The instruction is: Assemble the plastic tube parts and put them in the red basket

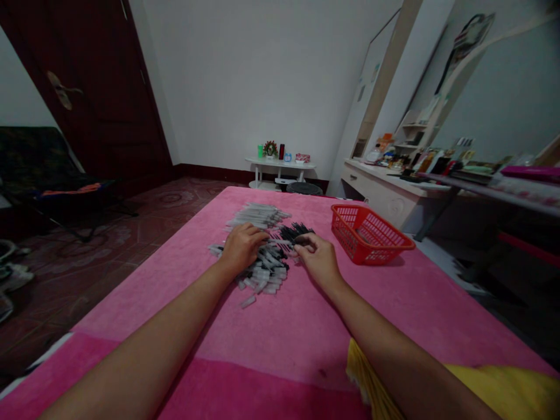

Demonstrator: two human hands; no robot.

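A heap of small grey-white caps and tubes lies on the pink cloth, with a bundle of pale tubes behind it and a clump of black thin pieces to the right. My left hand rests curled on top of the heap, fingers closed on a pale tube. My right hand pinches something small beside the black clump, just right of the heap. The two hands almost meet above the pile.
A red plastic basket stands on the cloth to the right of my hands. Beyond are a white round side table, a pale dresser crowded with bottles, a dark door and a folding chair at left.
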